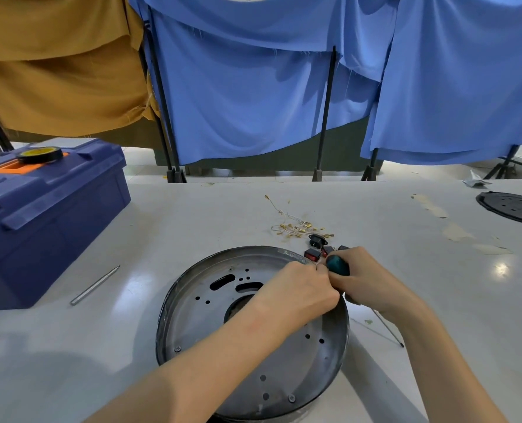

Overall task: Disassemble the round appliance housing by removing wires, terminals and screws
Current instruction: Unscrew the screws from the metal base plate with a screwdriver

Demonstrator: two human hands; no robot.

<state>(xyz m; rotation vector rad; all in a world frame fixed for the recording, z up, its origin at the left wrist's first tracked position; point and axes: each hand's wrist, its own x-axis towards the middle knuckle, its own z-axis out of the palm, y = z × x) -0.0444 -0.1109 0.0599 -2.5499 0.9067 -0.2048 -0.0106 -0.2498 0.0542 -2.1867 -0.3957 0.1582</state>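
Observation:
A round grey metal housing lies open side up on the white table, with holes, slots and a few screws in its floor. My left hand reaches over its right rim, fingers pinched together against my right hand; what it pinches is hidden. My right hand grips a screwdriver with a teal handle; its thin shaft points down to the right over the table. Behind the housing lie red rocker switches, a black socket and loose wires with brass terminals.
A blue toolbox stands at the left with a roll of black tape on its lid. A metal rod lies beside it. A black round plate sits at the far right. Blue and brown cloths hang behind the table.

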